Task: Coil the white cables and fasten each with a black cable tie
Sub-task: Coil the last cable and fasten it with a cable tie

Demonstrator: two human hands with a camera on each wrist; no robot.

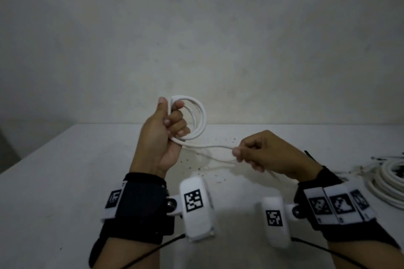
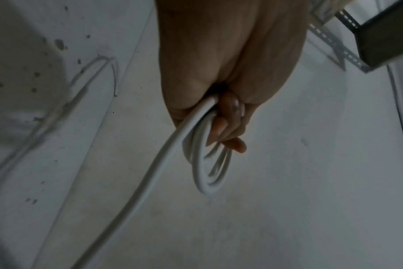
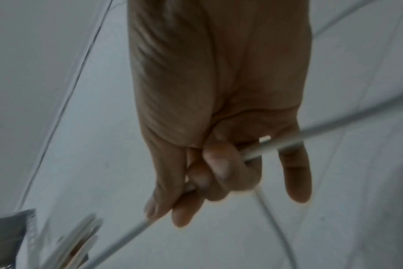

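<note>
We hold the coil firmly in our left hand while our right hand, pinching the loose cable, should feed the next loop evenly, without twisting.

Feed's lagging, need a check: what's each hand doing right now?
Left hand: closed, gripping the coiled white cable.
Right hand: closed, pinching the same cable's loose run.

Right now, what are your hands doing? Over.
Left hand grips white cable coil. Right hand pinches loose tail. No tie on. Nothing blocking.
</note>
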